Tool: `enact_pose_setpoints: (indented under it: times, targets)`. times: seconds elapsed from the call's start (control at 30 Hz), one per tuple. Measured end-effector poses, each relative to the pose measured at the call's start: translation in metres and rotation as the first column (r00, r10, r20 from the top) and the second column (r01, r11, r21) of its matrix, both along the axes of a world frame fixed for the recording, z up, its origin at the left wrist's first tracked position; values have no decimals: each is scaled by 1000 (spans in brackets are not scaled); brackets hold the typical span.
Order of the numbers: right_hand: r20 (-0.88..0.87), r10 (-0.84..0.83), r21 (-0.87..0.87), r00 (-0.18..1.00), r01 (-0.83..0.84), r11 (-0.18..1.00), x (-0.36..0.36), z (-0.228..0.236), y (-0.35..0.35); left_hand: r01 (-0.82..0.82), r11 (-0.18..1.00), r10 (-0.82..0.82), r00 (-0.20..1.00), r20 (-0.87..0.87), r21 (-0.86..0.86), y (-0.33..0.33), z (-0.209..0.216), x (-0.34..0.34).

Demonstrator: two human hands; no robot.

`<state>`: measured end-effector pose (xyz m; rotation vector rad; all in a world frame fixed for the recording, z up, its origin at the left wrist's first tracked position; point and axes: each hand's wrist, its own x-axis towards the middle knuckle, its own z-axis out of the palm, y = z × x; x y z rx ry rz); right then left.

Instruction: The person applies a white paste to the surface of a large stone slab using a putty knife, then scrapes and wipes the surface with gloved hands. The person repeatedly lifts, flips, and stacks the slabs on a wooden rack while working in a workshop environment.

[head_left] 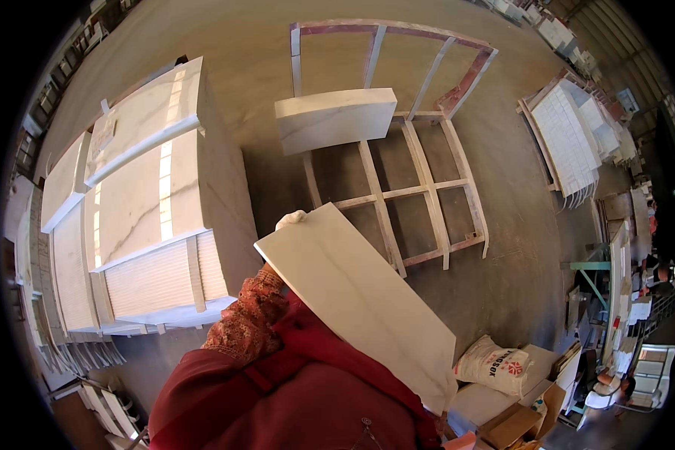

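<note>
A long white marble slab (360,307) with faint grey veins slants across my front, from upper left to lower right. My left hand (291,218), in a pale glove, is closed round its upper left end; a patterned sleeve covers that forearm. The slab's lower right end reaches past my red apron, and my right hand does not show there. Beyond the slab stands a wooden frame (427,184) with a slatted base and an upright back. A stack of similar marble slabs (337,120) rests on the frame's left part, against the back.
Large wrapped stacks of marble slabs (146,180) stand close on the left. A white printed sack (493,365) and an open cardboard box (514,424) sit at the lower right. Another loaded pallet (562,135) stands farther right. A person (606,390) is at the right edge.
</note>
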<state>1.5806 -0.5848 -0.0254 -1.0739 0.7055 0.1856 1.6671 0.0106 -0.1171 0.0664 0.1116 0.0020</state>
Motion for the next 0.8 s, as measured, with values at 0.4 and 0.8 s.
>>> enact_pose_setpoints:
  times: [0.4, 0.8]
  targets:
    - [-310, 715, -183, 627, -777, 602, 328, -7, 98, -71, 997, 78, 854, -514, 34, 75, -24, 0]
    - [-618, 720, -177, 315, -948, 263, 578, -162, 294, -125, 986, 163, 599, -784, 110, 216, -152, 124]
